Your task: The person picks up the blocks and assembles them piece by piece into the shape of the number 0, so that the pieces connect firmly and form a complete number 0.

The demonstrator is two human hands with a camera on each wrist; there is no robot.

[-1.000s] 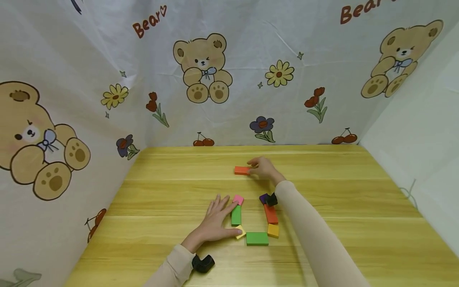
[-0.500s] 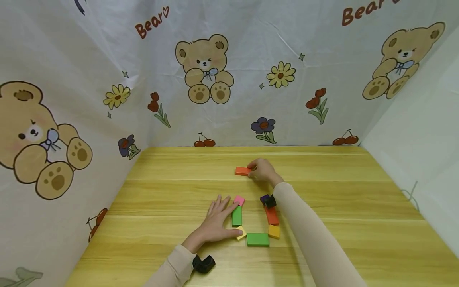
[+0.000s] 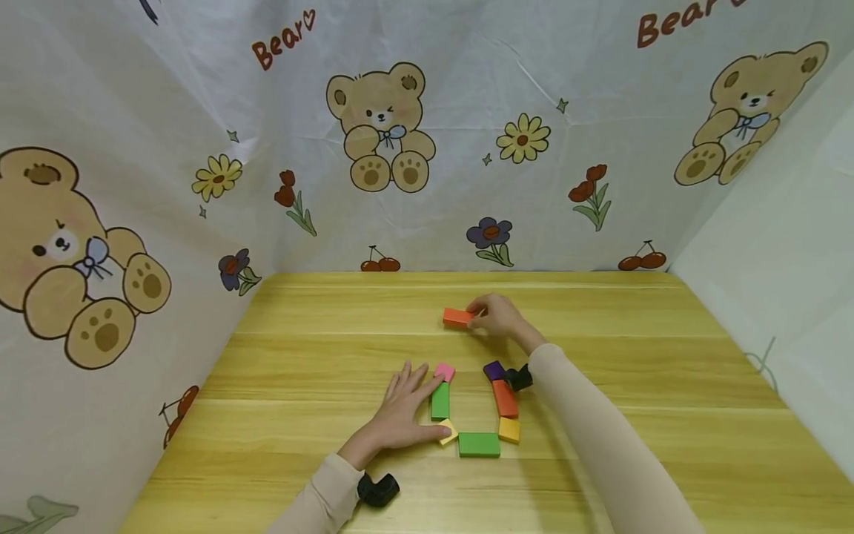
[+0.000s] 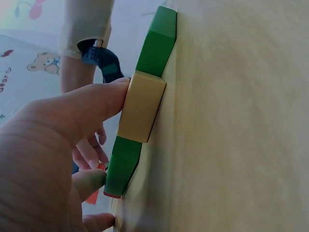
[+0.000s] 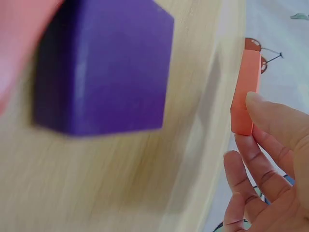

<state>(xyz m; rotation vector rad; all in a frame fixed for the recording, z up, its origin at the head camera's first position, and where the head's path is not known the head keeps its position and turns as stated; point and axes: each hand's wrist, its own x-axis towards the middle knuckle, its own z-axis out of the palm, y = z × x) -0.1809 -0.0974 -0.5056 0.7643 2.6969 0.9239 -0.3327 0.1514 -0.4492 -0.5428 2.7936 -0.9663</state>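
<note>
My right hand (image 3: 499,315) pinches one end of an orange-red rectangular block (image 3: 457,318) near the back of the table; in the right wrist view, the thumb lies on the block (image 5: 246,87) with fingers on its other side. My left hand (image 3: 399,419) lies spread with fairly straight fingers. Its thumb touches a yellow block (image 4: 143,106), and its index finger reaches the pink block (image 3: 444,371). A long green block (image 3: 440,401) stands between these two. Another green block (image 3: 479,445), an orange-yellow block (image 3: 509,430), a red-orange block (image 3: 505,399) and a purple block (image 3: 494,371) continue the U-shaped row.
The wood-grain table (image 3: 320,348) extends around the blocks. A bear-print cloth (image 3: 427,215) hangs along the back and left, and a white wall (image 3: 767,245) stands at the right. Black wrist cameras, such as the left one (image 3: 378,491), sit close to the table.
My right hand has shifted slightly to the right with the orange-red block, and its wrist has moved off the purple block, which now shows more. The left hand stays in place.
</note>
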